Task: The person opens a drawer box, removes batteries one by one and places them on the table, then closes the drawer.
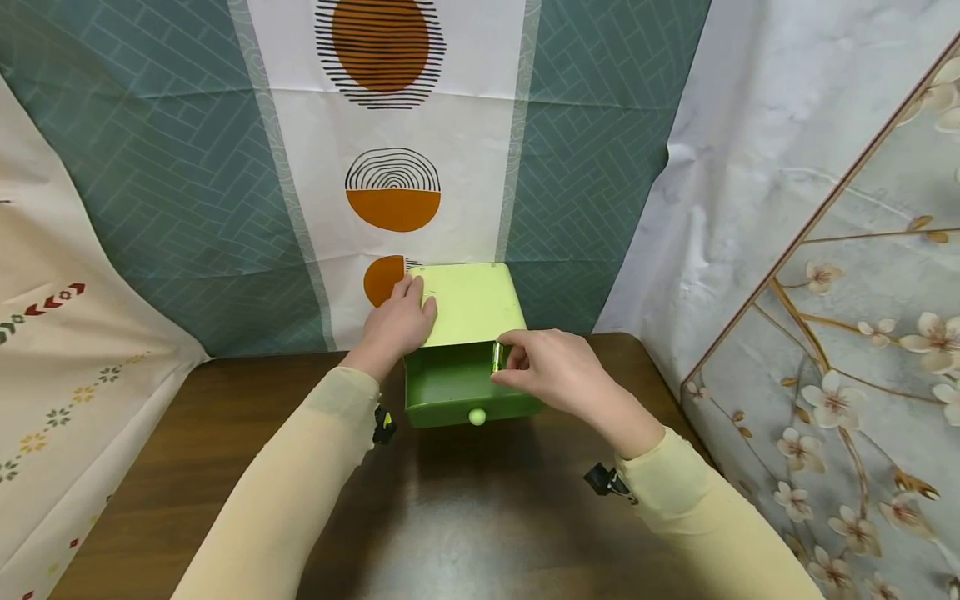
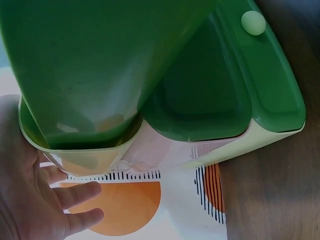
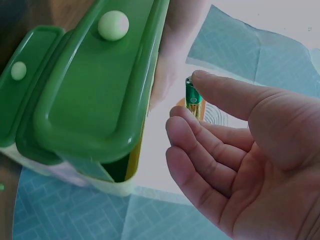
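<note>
Cream cloth (image 1: 90,400) with small printed borders hangs at the left, next to a teal herringbone-patterned backdrop (image 1: 187,167) whose white middle panel (image 1: 480,167) bears three orange round motifs with black lines. Below lies one dark brown wood-grain tabletop (image 1: 247,400). One of two cream sleeves (image 1: 300,475) comes in from the left, a small black wrist device (image 1: 384,425) at its cuff. Of the two hands, the left hand (image 1: 397,321) rests at the left edge of one drawer unit's pale, smooth, round-cornered top (image 1: 472,304), its visible fingers extended. Three drawers make up the unit: a pulled-out upper drawer (image 1: 450,379), glossy green with a bare inner floor and one round, pale green knob (image 1: 477,417), and two lower drawers (image 2: 277,85), pushed in. Over the right part of the upper drawer, in the head view, is one small cylindrical battery (image 1: 498,357), green and gold with a shiny casing. Thumb and forefinger of the right hand (image 1: 558,367) pinch it. Farther right come the second sleeve, a second black device (image 1: 600,479), white marble-patterned cloth (image 1: 735,158) and a floral panel (image 1: 840,400) with pale blossoms on brown branches.
</note>
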The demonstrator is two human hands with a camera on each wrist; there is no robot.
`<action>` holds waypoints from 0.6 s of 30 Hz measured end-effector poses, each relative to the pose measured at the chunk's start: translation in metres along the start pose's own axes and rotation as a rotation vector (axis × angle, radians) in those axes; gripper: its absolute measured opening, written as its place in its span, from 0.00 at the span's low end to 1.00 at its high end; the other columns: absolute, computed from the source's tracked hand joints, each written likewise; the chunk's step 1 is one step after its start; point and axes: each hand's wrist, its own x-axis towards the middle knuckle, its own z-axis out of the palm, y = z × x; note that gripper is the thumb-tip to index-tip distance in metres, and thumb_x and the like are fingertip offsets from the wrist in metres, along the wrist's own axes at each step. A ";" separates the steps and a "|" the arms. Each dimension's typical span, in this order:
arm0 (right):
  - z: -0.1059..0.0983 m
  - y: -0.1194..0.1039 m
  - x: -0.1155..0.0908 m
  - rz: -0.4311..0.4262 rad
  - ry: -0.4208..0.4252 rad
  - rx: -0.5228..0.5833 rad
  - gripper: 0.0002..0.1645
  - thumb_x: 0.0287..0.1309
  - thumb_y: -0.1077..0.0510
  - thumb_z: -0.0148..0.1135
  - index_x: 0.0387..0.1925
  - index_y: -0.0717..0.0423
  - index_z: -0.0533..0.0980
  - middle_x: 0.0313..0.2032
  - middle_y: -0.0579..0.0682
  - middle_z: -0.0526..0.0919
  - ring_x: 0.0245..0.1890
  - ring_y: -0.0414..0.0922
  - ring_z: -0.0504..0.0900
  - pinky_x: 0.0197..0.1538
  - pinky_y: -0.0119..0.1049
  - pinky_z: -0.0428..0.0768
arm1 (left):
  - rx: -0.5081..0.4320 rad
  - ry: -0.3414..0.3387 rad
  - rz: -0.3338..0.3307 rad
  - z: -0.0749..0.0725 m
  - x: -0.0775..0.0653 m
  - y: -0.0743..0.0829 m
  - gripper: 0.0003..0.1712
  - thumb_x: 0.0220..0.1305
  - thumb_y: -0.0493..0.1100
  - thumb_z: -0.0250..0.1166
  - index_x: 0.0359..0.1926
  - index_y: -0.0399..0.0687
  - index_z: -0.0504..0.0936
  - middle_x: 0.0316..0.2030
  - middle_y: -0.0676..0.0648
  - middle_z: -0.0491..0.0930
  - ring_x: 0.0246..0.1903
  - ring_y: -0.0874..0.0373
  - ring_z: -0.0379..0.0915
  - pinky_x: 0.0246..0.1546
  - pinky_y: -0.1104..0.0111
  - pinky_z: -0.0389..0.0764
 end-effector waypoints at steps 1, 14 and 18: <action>-0.001 0.001 -0.001 0.005 0.003 -0.001 0.28 0.64 0.45 0.81 0.61 0.50 0.86 0.32 0.31 0.86 0.29 0.34 0.80 0.40 0.40 0.81 | 0.001 -0.001 -0.001 0.000 0.000 0.000 0.42 0.89 0.60 0.35 0.91 0.44 0.46 0.89 0.39 0.41 0.79 0.32 0.62 0.75 0.37 0.66; -0.008 0.025 -0.015 0.064 0.060 -0.001 0.30 0.66 0.45 0.79 0.65 0.52 0.85 0.35 0.34 0.88 0.30 0.34 0.81 0.37 0.40 0.80 | 0.002 -0.007 -0.002 -0.001 0.000 -0.002 0.42 0.89 0.60 0.35 0.91 0.43 0.45 0.89 0.38 0.41 0.77 0.32 0.65 0.73 0.38 0.68; -0.010 0.033 -0.016 0.080 0.065 -0.026 0.29 0.66 0.45 0.79 0.64 0.52 0.86 0.34 0.34 0.88 0.29 0.34 0.81 0.37 0.40 0.80 | 0.006 -0.016 0.000 -0.001 0.001 -0.002 0.42 0.89 0.60 0.35 0.91 0.43 0.44 0.89 0.38 0.41 0.76 0.32 0.66 0.73 0.38 0.69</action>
